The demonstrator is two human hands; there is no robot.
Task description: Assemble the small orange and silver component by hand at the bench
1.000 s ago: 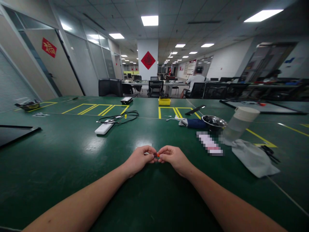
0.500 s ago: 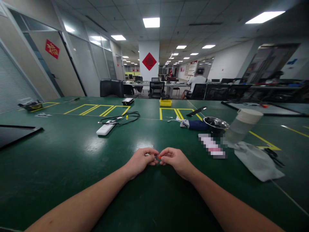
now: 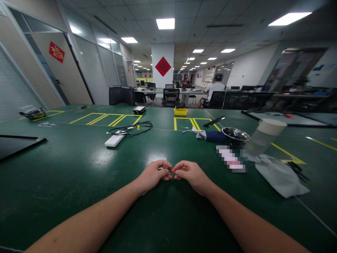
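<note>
Low in the middle of the frame, the left hand (image 3: 154,176) and the right hand (image 3: 191,174) meet above a green surface (image 3: 65,186). The left fingers pinch a small dark piece (image 3: 169,170); the right fingers pinch a small orange piece (image 3: 173,171). The two pieces are just beside each other at the centre, partly hidden by fingertips, and I cannot tell whether they touch. Left of centre, a white power bank (image 3: 115,140) lies by a looped black cable (image 3: 131,134). Right of centre are a blue pouch (image 3: 214,136) and a metal bowl (image 3: 226,130); farther right, a bottle (image 3: 266,138) stands by a grey bag (image 3: 280,175). A yellow box (image 3: 180,112) sits at the surface's far edge, upper middle. A person (image 3: 216,91) sits in the upper right.
</note>
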